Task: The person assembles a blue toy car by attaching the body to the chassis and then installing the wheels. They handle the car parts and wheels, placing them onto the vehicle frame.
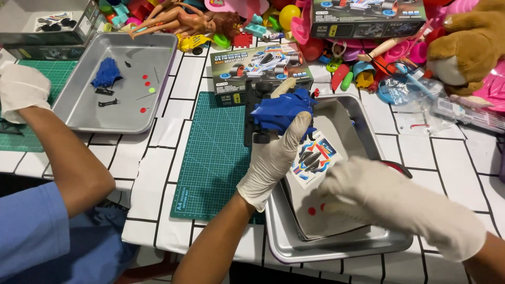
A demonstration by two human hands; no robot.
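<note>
Fingers (302, 123) of left hand (273, 158) clamped round blue toy car body (281, 111) on black chassis, held above far-left rim of metal tray (336, 247). Right hand (389, 202) loosely curled over tray near side, gripping nothing visible. Sticker sheet (314, 158) just beneath. Risk: one-handed grip slipping, car dropping onto tray, scattering small red parts (311, 211).

3 boxes and 1 sheet show. A dark toy-car box (261, 64) with a white racer pictured lies on the tabletop (452, 158) just above the green mat. A second, similar box (367, 17) sits at the top edge among toys. A grey open carton (50, 27) stands top left. A sticker sheet (314, 159), white with blue, red and black shapes, lies in the tray.
</note>
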